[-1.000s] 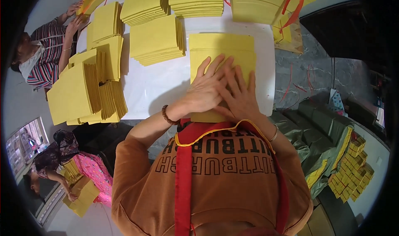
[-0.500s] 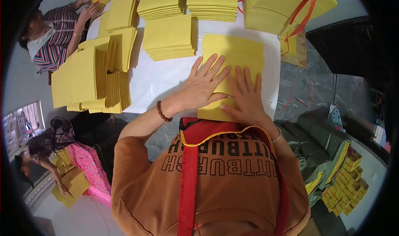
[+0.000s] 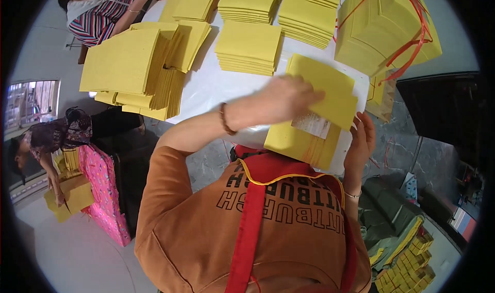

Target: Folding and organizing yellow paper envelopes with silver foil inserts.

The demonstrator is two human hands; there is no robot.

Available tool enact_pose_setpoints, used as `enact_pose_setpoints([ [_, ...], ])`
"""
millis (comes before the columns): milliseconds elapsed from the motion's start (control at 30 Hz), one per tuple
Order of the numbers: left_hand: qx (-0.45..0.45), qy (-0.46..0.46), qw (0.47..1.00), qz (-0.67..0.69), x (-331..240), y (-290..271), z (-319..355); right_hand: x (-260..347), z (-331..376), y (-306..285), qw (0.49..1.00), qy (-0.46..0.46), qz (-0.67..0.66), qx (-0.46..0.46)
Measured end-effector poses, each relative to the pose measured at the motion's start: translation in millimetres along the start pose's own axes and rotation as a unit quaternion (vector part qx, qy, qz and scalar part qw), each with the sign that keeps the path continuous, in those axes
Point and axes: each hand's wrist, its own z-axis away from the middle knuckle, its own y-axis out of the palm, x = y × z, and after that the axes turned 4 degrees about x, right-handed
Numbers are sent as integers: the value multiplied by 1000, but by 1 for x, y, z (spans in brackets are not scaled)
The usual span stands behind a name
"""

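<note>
In front of me at the table edge lies a piece of folded yellow paper (image 3: 337, 89), angled across another yellow piece (image 3: 294, 140). Between them shows a white printed patch (image 3: 313, 125). My left hand (image 3: 294, 99), smeared by motion, is over the upper piece's left part; its fingers look bent, but what they hold is unclear. My right hand (image 3: 362, 141) stands at the papers' right edge with its fingers raised and apart, the fingertips close to the upper piece's corner.
Stacks of folded yellow paper (image 3: 247, 48) stand across the white table (image 3: 203, 94), with a taller heap (image 3: 121, 61) at left. A large bundle tied with red strips (image 3: 368, 27) sits at far right. Two other people (image 3: 111, 14) handle yellow paper on the left. Tied bundles (image 3: 407, 267) lie lower right.
Both hands lay spread flat on the yellow paper before. My left hand has lifted and bent, my right hand has moved to the right edge, and the upper paper now lies askew, baring a white patch.
</note>
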Motion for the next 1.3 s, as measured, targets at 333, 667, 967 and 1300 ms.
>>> enact_pose_setpoints([
  [333,-102,-162,957,-219,165,53,76,1,-5,8,998,27,49,-23],
  [667,59,-192,971,-130,158,69,88,-7,-6,0,998,12,51,-20],
  [967,156,-183,955,-175,159,43,77,-2,-1,-4,997,-20,72,-25],
  [1300,60,-163,981,-84,120,13,59,6,-1,2,993,-31,110,36],
])
